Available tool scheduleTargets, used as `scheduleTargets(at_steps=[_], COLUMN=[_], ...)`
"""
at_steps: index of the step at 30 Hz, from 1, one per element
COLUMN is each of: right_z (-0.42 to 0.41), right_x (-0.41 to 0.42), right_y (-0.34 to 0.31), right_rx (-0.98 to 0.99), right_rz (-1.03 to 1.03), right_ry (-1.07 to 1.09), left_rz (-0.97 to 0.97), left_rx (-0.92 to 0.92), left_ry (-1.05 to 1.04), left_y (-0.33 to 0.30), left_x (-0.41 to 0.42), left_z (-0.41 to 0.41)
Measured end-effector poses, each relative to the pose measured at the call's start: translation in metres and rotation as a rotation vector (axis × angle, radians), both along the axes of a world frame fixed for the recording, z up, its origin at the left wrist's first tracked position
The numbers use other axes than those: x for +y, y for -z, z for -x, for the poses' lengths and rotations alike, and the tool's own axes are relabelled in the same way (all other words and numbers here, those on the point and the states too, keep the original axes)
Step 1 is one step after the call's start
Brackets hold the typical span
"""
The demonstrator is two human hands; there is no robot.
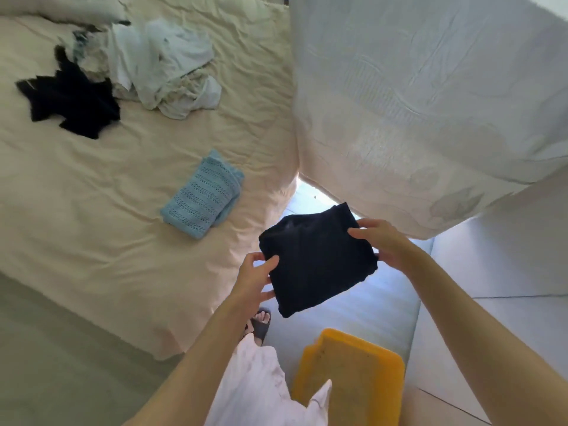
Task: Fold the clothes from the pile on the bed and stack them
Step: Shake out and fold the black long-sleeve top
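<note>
I hold a folded dark navy garment (316, 259) in the air beside the bed's corner. My left hand (256, 278) grips its near left edge and my right hand (379, 241) grips its far right edge. A folded light blue knit garment (203, 195) lies on the cream bed sheet (92, 226). Farther back on the bed sits the pile of unfolded clothes: white and pale pieces (159, 63) and a dark crumpled garment (70, 99).
A second mattress or bed in white cover (430, 103) rises on the right, with a narrow gap to the cream bed. A yellow plastic stool (350, 373) stands on the tiled floor below my hands. My sandalled foot (259, 324) is by the bed's corner.
</note>
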State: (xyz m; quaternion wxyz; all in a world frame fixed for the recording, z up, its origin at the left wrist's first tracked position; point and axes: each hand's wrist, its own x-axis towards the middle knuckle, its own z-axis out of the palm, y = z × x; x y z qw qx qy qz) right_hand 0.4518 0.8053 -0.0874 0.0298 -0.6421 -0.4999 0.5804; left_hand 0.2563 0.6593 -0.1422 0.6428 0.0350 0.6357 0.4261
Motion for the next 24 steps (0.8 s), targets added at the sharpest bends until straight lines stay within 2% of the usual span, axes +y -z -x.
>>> scheduleTargets(at_steps=[5,11,18,24], right_z=[0.045,0.122,0.218,0.287], right_x=[0.079,0.206,0.320,0.387], right_y=[0.011,0.055,0.116,0.176], right_rx=[0.003,0.017,0.044,0.074], right_rz=[-0.026,-0.072,-0.119,-0.121], right_ry=[-0.134,-0.249,-0.420,-0.479], left_rz=[-0.001,-0.003,0.023,0.070], left_rx=[0.005,0.038,0.162,0.302], left_ry=[-0.142,-0.291,-0.482,-0.537], left_y=[0.016,0.056,0.104,0.158], left_x=[0.058,0.171,0.271,0.321], left_z=[0.023,0.079,0.143,0.183])
